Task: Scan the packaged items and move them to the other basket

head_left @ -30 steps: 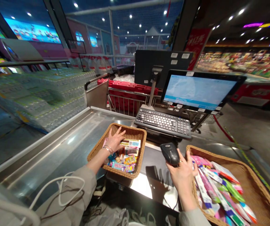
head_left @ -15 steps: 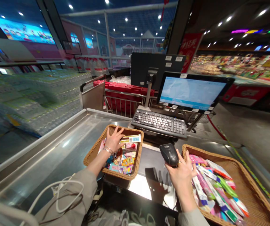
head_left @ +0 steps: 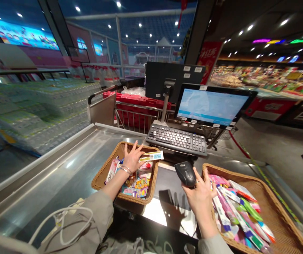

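My left hand [head_left: 132,159] reaches into the small wicker basket [head_left: 102,173] on the steel counter, fingers spread over the packets, and it holds a long white and yellow packet [head_left: 152,156] that sticks out to the right over the basket's rim. My right hand [head_left: 200,193] is wrapped round the handle of a black barcode scanner [head_left: 185,173], held up between the two baskets. To its right the large wicker basket [head_left: 273,208] is full of several long colourful packets [head_left: 236,208].
A black keyboard [head_left: 177,138] and a lit screen [head_left: 211,106] stand behind the baskets. The steel checkout counter [head_left: 61,169] runs off to the left. Red crates in a metal cart [head_left: 138,106] sit further back. A white cable [head_left: 64,222] hangs by my left sleeve.
My left hand has lifted the long packet slightly up and to the right, out over the small basket's rim. The scanner hand has barely moved. My head has turned a little to the right.
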`<move>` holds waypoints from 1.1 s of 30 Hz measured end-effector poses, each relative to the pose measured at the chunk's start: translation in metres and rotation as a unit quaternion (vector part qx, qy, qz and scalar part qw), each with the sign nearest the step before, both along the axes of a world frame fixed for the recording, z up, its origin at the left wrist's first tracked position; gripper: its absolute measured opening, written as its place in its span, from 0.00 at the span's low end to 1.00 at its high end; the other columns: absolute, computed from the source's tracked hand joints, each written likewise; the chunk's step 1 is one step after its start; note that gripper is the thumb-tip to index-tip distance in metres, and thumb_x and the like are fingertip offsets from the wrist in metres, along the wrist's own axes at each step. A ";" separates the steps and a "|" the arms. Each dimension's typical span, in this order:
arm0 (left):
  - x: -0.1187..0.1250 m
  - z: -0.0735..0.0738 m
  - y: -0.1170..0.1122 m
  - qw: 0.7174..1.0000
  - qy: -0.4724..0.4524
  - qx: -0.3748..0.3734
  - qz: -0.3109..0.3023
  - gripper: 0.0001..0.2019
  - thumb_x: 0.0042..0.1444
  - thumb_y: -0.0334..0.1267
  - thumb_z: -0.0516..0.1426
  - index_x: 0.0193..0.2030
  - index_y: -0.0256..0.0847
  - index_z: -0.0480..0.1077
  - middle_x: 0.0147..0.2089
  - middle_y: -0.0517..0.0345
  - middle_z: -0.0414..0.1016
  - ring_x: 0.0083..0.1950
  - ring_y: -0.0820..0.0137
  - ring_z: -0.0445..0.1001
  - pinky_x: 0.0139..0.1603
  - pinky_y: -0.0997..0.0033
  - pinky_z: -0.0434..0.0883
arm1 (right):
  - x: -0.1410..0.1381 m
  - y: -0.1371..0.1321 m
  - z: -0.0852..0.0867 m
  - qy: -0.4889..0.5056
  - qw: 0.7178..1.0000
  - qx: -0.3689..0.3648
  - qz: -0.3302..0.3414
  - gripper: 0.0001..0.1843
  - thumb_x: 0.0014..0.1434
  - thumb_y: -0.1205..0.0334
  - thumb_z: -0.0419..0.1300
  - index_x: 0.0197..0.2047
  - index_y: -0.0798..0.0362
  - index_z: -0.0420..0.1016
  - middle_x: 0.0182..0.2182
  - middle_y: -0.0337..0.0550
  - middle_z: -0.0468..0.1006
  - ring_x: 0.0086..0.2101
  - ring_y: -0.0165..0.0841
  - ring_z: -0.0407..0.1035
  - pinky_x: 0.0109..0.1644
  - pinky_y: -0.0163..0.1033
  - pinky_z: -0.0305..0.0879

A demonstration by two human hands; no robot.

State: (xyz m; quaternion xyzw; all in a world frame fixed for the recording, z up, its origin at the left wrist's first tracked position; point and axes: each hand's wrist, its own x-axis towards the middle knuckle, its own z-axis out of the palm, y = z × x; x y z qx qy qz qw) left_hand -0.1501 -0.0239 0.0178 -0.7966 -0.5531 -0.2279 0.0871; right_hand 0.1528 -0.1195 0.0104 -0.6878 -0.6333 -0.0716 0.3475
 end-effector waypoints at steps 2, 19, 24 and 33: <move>0.003 0.000 0.001 1.000 -0.002 0.004 -0.003 0.14 0.53 0.41 0.63 0.48 0.48 0.75 0.67 0.53 0.67 0.73 0.48 0.54 0.69 0.25 0.30 | 0.000 0.000 0.001 -0.008 1.000 -0.002 0.006 0.12 0.55 0.54 0.55 0.36 0.45 0.80 0.55 0.44 0.76 0.65 0.52 0.52 0.62 0.64 0.41; 0.028 0.001 -0.003 0.999 -0.003 0.038 -0.026 0.15 0.55 0.45 0.62 0.49 0.48 0.76 0.68 0.54 0.65 0.74 0.48 0.51 0.70 0.26 0.29 | -0.009 -0.005 0.007 -0.038 0.998 0.007 0.047 0.10 0.51 0.58 0.57 0.33 0.48 0.79 0.56 0.45 0.76 0.65 0.51 0.51 0.63 0.65 0.40; 0.038 0.002 -0.003 0.999 -0.005 0.041 -0.030 0.15 0.55 0.44 0.62 0.50 0.49 0.75 0.68 0.55 0.65 0.74 0.48 0.51 0.70 0.27 0.27 | -0.010 -0.007 0.008 -0.046 0.998 0.002 0.053 0.10 0.49 0.61 0.58 0.34 0.48 0.79 0.56 0.43 0.75 0.66 0.50 0.51 0.64 0.63 0.41; 0.052 0.003 -0.002 0.998 -0.008 0.046 -0.047 0.14 0.56 0.44 0.62 0.50 0.49 0.75 0.69 0.55 0.64 0.74 0.48 0.51 0.70 0.26 0.29 | -0.006 -0.010 0.005 -0.059 0.996 -0.022 0.058 0.13 0.51 0.61 0.59 0.39 0.47 0.80 0.58 0.43 0.74 0.66 0.51 0.48 0.63 0.64 0.39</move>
